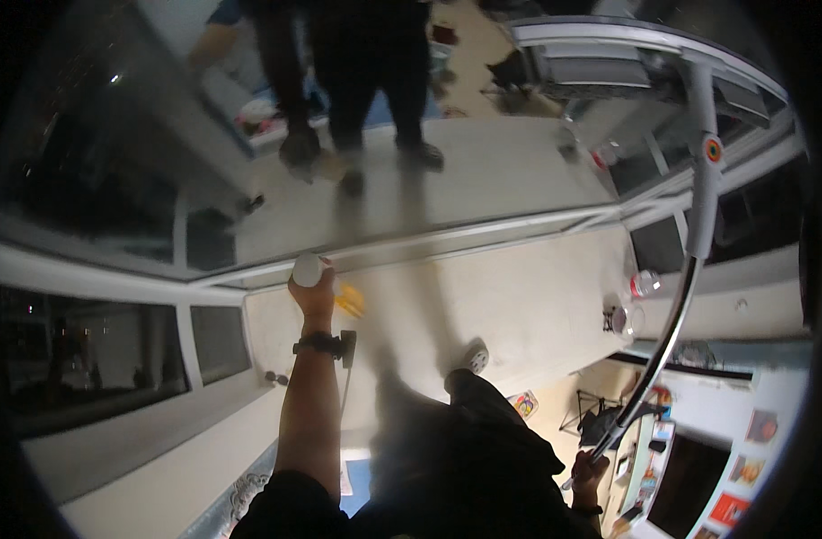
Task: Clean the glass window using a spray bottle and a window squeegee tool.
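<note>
My left hand [313,296] is closed around a white rounded object [308,269] beside the lower rail of the window frame [411,241]; the object's exact kind is unclear. A yellow item [350,300], blurred, is just right of that hand. At the lower right, my right hand [589,469] grips the end of a metal pole [677,316]. The pole bends upward through a grey plastic joint [705,195] to a wide window squeegee head [599,30], up at the glass pane [451,195]. My body is reflected in the glass.
A pale sill [532,296] spreads below me, with a shoe [477,357] on it. Clear plastic containers, one red-lidded [645,283] and one round [630,320], stand at its right end. A small dark object [276,378] lies left. A folding chair [593,421] stands on the room floor.
</note>
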`<state>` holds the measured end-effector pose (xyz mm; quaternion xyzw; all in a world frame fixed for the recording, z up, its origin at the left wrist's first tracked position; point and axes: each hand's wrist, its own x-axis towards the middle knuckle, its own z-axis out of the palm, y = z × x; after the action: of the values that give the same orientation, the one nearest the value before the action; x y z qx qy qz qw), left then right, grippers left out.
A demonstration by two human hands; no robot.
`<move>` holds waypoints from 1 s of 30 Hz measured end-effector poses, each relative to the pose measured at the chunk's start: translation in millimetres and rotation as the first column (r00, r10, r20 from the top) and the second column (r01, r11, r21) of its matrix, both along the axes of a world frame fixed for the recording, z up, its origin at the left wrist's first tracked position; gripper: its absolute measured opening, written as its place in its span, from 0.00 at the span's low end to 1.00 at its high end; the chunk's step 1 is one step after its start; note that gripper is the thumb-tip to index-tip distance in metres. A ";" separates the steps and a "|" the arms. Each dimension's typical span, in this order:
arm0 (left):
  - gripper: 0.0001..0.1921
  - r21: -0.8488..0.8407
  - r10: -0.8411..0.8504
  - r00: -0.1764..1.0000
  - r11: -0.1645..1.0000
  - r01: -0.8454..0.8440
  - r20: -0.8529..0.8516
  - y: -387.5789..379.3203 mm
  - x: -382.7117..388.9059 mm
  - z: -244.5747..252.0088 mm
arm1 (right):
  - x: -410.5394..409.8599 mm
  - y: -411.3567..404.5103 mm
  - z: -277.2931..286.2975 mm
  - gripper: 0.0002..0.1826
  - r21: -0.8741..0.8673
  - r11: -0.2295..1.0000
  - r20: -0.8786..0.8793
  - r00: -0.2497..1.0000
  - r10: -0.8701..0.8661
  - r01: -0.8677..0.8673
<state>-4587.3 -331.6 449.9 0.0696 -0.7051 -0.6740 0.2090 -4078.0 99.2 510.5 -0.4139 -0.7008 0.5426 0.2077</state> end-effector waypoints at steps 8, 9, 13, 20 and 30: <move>0.19 -0.047 -0.298 0.936 0.954 0.295 -0.188 175.1 -3.0 23.8 | 5.7 10.0 8.5 0.18 0.080 0.993 0.217 0.970 -0.106 0.091; 0.19 0.007 -0.307 0.941 0.950 0.312 -0.143 198.2 -5.5 27.7 | 9.6 13.7 6.9 0.19 0.080 0.992 0.279 0.953 -0.117 0.098; 0.15 -0.189 -0.452 0.888 0.883 0.430 -0.087 267.6 -13.9 21.4 | 9.1 22.1 23.8 0.19 -0.015 0.980 0.327 0.928 -0.181 0.196; 0.08 -0.214 -0.391 0.913 0.888 0.407 0.113 319.2 -26.1 -56.4 | 32.9 47.3 26.6 0.20 -0.139 0.945 0.228 0.938 -0.261 0.296; 0.16 -0.180 -0.576 0.814 0.795 0.580 0.078 388.2 -6.3 -41.2 | 33.9 58.9 14.0 0.21 -0.213 0.886 0.285 0.894 -0.346 0.411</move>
<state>-4593.6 56.6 408.7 -0.1632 -0.7571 -0.6326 -0.0075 -4044.0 158.1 524.5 -0.6300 -0.5455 0.5270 0.1665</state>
